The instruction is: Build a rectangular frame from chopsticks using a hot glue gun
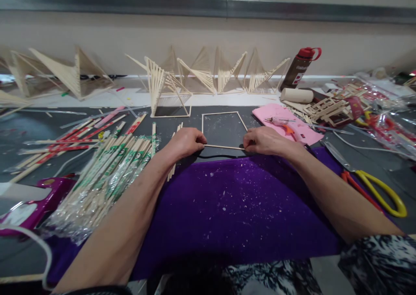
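A four-sided frame of thin wooden chopsticks [224, 146] lies flat on the dark grey table in front of me. My left hand [188, 142] is closed, with thumb and fingertips pinching its near left corner. At the near right corner my right hand [262, 139] pinches the same frame, its fingers hiding that joint. Several loose chopsticks [172, 170] lie partly under my left wrist. Just right of my right hand, a glue gun [280, 121] rests on a pink sheet [260, 112].
Wrapped chopsticks [117, 165] pile up at left, beside a purple tool [53, 195]. A purple cloth [240, 208] covers the near edge. Scissors [360, 178] lie at right. Finished stick models [198, 78] and a bottle [295, 69] stand along the back.
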Demonstrator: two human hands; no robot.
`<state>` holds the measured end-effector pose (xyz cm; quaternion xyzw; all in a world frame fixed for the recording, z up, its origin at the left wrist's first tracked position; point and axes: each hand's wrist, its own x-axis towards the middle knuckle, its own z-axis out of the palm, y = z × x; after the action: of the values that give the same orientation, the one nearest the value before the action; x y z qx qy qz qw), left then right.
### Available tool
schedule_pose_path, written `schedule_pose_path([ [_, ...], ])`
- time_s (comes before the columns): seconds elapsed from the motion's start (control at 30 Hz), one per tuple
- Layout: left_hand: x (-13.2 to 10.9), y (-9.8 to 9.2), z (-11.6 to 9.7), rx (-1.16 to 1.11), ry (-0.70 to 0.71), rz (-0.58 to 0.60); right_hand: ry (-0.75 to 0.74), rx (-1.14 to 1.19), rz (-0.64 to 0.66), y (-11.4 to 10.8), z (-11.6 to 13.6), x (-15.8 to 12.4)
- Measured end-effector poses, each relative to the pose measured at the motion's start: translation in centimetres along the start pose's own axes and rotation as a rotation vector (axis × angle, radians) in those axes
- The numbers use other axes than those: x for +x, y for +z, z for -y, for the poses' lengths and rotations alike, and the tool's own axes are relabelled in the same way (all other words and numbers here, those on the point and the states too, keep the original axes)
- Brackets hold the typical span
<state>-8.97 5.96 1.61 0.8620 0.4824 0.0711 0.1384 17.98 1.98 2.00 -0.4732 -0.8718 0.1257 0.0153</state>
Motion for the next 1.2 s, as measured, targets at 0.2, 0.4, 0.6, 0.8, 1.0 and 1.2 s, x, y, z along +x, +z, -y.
schedule_pose_path([
  [0.2,0.0,-0.3,0.3,0.003,-0.014,0.052,0.007,-0.041,-0.051,0.4,-0.5,0.3],
  [0.4,-0.1,-0.6,0.6,-0.029,-0.003,0.117,-0.009,-0.086,-0.097,0.9,-0.5,0.3],
  [0.6,-0.1,-0.4,0.5,-0.046,-0.019,0.104,-0.064,-0.176,-0.096,0.7,1.2,2.1],
  [0.8,-0.1,-0.2,0.5,-0.031,-0.02,0.092,-0.09,-0.255,-0.071,1.2,2.4,4.2],
  [1.0,0.1,0.1,0.7,-0.016,0.009,0.08,-0.104,-0.26,-0.091,1.5,1.9,4.0],
  [1.2,0.1,-0.3,0.7,-0.027,-0.008,0.094,-0.081,-0.282,-0.09,1.4,1.9,3.7],
])
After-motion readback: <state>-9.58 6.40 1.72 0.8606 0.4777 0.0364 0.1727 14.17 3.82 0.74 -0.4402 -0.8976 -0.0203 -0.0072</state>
